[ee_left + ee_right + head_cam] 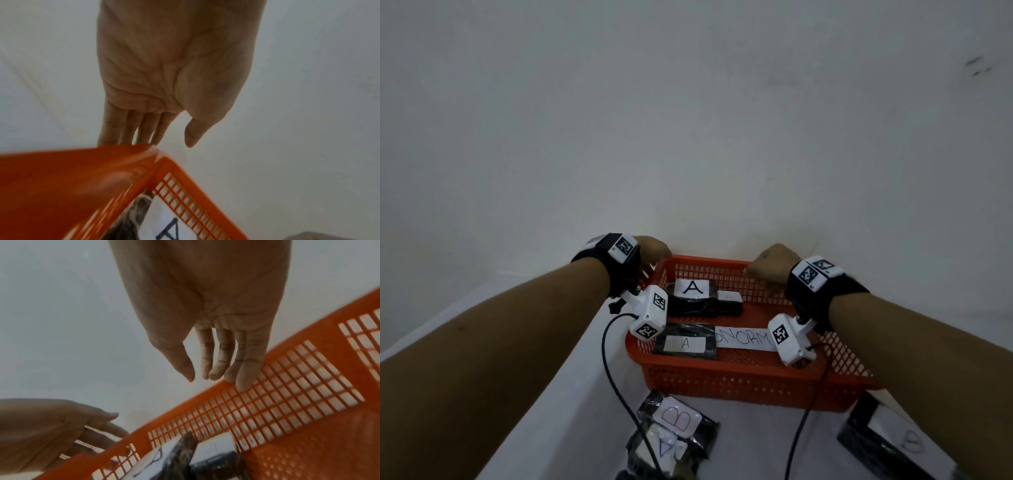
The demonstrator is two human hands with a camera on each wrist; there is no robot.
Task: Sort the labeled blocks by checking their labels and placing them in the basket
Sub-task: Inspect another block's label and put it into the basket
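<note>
An orange mesh basket (pixel 722 380) sits on the white table. It holds a black block labelled A (pixel 693 289) at the back, a smaller block (pixel 729 298) beside it, and another A block (pixel 685 342) at the front left. My left hand (pixel 650 248) reaches past the far left corner. Its straight fingers (pixel 144 128) drop behind the rim (pixel 82 170), thumb apart. My right hand (pixel 770 265) hovers at the far wall (pixel 287 386). Its fingers (pixel 246 369) are straight, their tips against the mesh. Neither hand holds anything.
A paper strip reading NORM (pixel 744 339) lies in the basket. Outside it, near me, a B block (pixel 678 419) rests on an A block (pixel 664 448). Another B block (pixel 893 442) lies at the right. Black cables (pixel 613 377) trail over the table. A white wall stands close behind.
</note>
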